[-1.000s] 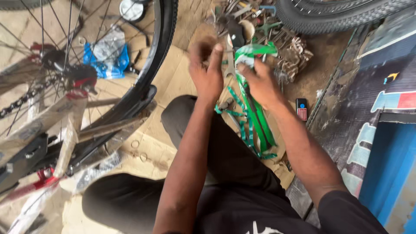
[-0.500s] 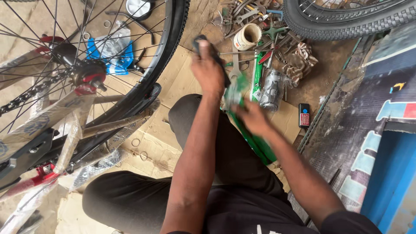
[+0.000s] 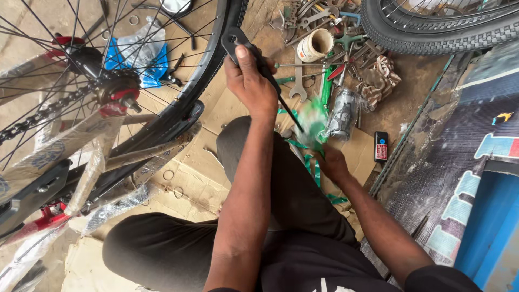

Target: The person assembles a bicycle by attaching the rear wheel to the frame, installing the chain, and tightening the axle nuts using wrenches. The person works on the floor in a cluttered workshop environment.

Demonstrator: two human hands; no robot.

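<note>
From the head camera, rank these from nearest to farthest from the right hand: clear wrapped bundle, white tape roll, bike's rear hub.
1. Clear wrapped bundle, just above the right hand.
2. White tape roll, farther up among the tools.
3. Rear hub, far left in the wheel.

A green and white plastic wrapper (image 3: 312, 121) is blurry, just past the person's knee on the brown cardboard (image 3: 216, 113). Next to it, away from the knee, lies a shiny clear bag (image 3: 343, 114) with something grey inside. Further out from that bag lies a small black box (image 3: 381, 146) with a red and blue label. Past the wrapper, among the tools, stands a round cream tub (image 3: 315, 45). Behind the wheel spokes lies a blue and clear plastic bag (image 3: 135, 54).
</note>
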